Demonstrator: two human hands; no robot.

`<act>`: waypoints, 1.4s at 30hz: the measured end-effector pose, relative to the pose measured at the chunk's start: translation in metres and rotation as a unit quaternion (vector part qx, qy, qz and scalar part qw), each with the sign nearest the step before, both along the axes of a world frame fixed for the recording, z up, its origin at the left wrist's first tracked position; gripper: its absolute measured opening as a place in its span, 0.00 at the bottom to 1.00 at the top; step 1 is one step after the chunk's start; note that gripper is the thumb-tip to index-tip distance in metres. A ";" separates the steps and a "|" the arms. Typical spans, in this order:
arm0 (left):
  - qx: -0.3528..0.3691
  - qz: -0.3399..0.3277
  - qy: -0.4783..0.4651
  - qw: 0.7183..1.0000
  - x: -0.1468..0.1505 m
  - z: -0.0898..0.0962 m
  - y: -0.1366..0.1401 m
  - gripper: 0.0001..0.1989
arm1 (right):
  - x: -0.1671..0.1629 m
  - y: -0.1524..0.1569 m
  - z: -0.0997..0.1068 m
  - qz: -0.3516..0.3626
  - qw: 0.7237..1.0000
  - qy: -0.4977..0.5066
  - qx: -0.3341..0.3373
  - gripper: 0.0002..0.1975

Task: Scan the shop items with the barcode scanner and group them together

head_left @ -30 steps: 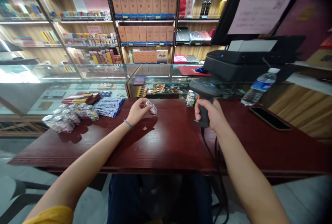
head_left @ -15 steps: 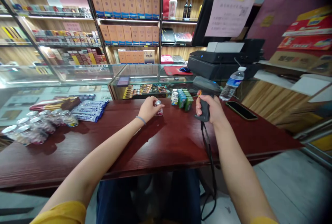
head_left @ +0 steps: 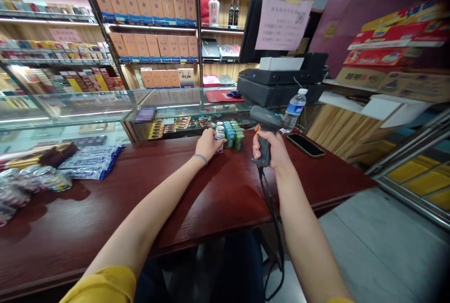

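Head view: L hand [head_left: 208, 144], w/ thin bluish band at wrist, grips a small rounded clear jar [head_left: 219, 150] w/ pinkish contents, at the front L end of a short cluster of containers; can't tell if its base rests on the table [head_left: 211, 195]. Just behind: silver-capped white jars [head_left: 220, 129]; beside them, blue-green containers [head_left: 229, 135] & green containers [head_left: 238, 139], blocky, upright. R hand [head_left: 271, 149] clasps the handle of a matte dk-grey plastic scanner [head_left: 265, 116], orange trigger showing, black cord hanging down over the edge. Table = smooth, glossy red-brown, fine wood grain. Far L: more clear jars [head_left: 52, 179], shiny metal lids, next to crinkly blue/white foil packets [head_left: 90, 160]. R side: flat dark phone [head_left: 305, 145] & clear bottle [head_left: 294, 110], tilted. Vs 0.5 s ago: held jar now right by the cluster, was apart from it; camera's turned R, so far-L jars get cut off by frame edge; scanner grip same.
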State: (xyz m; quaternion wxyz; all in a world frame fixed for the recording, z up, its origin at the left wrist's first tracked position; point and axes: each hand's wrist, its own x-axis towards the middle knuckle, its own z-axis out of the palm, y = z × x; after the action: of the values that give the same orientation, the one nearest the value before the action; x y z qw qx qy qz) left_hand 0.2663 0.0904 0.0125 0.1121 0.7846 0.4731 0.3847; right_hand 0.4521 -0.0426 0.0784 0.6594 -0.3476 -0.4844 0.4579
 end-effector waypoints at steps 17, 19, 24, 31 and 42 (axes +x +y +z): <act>-0.188 -0.141 -0.142 0.962 -0.004 -0.018 0.021 0.27 | -0.001 0.000 -0.001 0.000 1.000 0.007 -0.009 0.09; -0.180 -0.129 -0.145 0.964 -0.002 -0.020 0.018 0.24 | -0.001 0.000 0.000 0.002 1.000 0.006 -0.014 0.09; -0.142 -0.081 -0.129 0.978 0.003 -0.024 0.013 0.17 | -0.003 -0.001 0.000 -0.008 1.000 0.002 -0.019 0.11; -0.115 -0.053 -0.135 0.983 0.011 -0.029 0.012 0.17 | -0.003 -0.002 0.000 -0.009 1.000 0.008 -0.013 0.11; -0.125 -0.066 -0.162 0.977 0.008 -0.026 0.014 0.20 | -0.002 -0.001 -0.001 -0.008 1.000 0.000 -0.011 0.10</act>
State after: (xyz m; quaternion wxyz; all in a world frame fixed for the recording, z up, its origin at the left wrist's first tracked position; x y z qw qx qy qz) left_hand 0.2745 0.1040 -0.0131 0.3095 0.7212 0.4405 0.4359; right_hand 0.4504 -0.0431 0.0771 0.6591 -0.3590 -0.4768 0.4576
